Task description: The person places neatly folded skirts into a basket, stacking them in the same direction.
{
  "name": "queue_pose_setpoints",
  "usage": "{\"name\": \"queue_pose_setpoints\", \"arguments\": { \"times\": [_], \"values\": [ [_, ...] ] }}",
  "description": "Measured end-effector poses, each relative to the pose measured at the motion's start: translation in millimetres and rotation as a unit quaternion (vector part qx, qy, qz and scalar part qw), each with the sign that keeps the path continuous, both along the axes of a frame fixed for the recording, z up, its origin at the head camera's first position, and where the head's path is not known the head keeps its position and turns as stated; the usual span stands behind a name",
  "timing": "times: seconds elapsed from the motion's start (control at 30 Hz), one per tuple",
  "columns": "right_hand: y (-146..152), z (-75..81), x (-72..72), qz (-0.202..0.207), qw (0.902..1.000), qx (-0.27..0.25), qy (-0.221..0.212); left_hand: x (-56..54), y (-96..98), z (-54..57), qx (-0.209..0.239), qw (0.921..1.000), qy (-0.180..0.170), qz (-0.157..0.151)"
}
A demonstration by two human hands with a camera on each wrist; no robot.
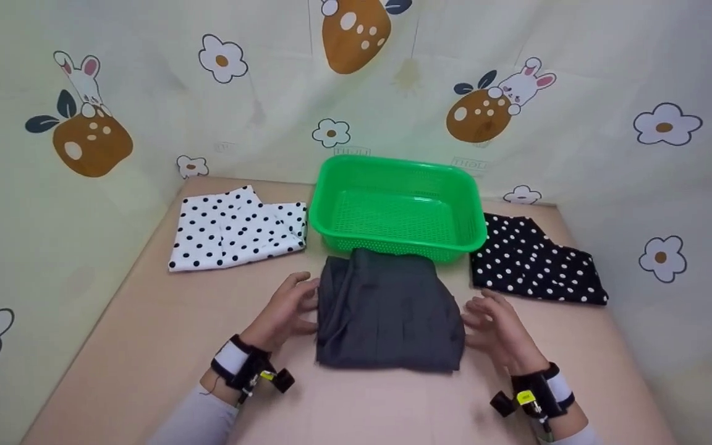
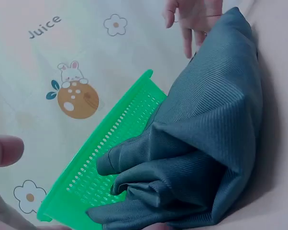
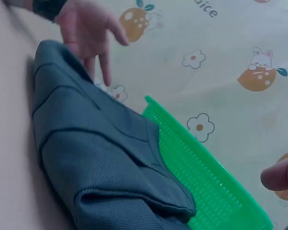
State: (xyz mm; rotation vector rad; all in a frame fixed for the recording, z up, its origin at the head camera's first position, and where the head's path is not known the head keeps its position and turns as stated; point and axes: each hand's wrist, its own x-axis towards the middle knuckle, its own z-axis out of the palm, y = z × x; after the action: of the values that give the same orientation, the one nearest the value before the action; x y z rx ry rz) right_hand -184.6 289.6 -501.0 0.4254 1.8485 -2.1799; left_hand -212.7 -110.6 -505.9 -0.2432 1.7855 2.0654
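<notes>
A dark grey folded garment [image 1: 393,315] lies on the table in a thick bundle, its folds and seams showing in the left wrist view [image 2: 201,124]. At its left side is my left hand [image 1: 282,312], fingers loosely bent and spread, fingertips right at the cloth's edge. My right hand [image 1: 498,327] mirrors it on the right side, with its fingers relaxed close to the cloth. Neither hand grips the fabric. Seen from the right wrist, the bundle [image 3: 96,148] stands up in soft layers, and the left hand [image 3: 86,36] shows beyond it with fingers apart.
Directly behind the garment stands a green plastic basket [image 1: 325,230] with perforated sides and nothing inside. White cloth with black dots [image 1: 232,232] lies folded to its left, black cloth with white dots [image 1: 532,259] to its right. A printed curtain [image 1: 269,105] encloses the table [image 1: 368,408].
</notes>
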Motion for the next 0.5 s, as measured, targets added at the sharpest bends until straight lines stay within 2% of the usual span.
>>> {"name": "queue_pose_setpoints", "arguments": {
  "times": [0.2,0.33,0.5],
  "values": [
    [-0.8,-3.3,2.1,0.046,0.9989,-0.006,-0.011,3.7,2.0,-3.0,-0.018,0.9991,-0.018,-0.034],
    [-7.9,-7.6,0.5,0.058,0.9982,-0.015,-0.006,4.8,10.4,-8.3,0.005,0.9981,-0.011,-0.06],
    [-24.3,-15.9,-1.4,0.077,0.9964,-0.034,0.006,6.1,23.1,-20.4,0.048,0.9942,0.011,-0.096]
  ]
}}
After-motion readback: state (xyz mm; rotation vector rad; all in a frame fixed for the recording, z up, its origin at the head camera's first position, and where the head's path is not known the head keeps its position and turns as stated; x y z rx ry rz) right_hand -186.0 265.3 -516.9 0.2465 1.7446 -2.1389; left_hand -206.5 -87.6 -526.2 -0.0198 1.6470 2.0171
